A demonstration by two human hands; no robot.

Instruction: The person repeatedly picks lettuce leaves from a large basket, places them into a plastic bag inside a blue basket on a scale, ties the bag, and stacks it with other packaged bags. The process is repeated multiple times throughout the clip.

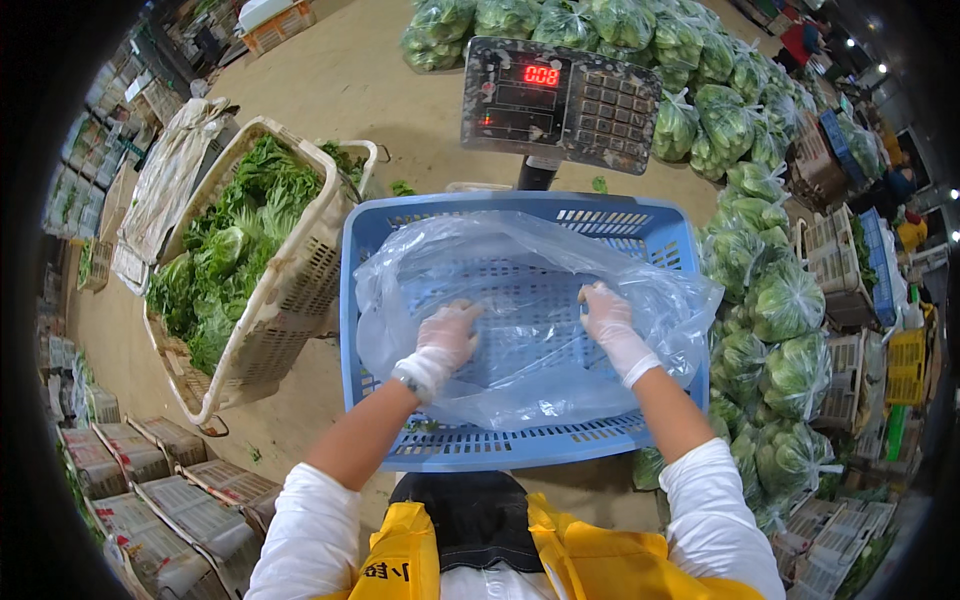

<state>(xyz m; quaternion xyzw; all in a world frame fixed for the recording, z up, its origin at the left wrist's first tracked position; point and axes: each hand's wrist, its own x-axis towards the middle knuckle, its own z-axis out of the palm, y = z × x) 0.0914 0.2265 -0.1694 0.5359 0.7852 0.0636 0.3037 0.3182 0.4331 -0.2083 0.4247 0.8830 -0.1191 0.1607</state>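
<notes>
A clear plastic bag [525,375] lies spread with its mouth wide inside a blue plastic basket [517,454], its film reaching over the right rim. My left hand [444,336], in a thin translucent glove, rests against the bag at left of centre, thumb and fingers apart. Toward the right side, my gloved right hand [606,313] has its fingers curled on the bag's film. Through the film the slotted basket floor shows. Just behind the basket stands a weighing scale's display panel [559,105], with lit red digits and a worn keypad.
Left of the basket, a tilted off-white crate [300,307] holds leafy green lettuce [240,247]. Bagged green vegetables [787,300] are piled along the right side and at the back [562,26]. Stacked crates [172,502] stand at lower left. Another person [802,41] is far back right.
</notes>
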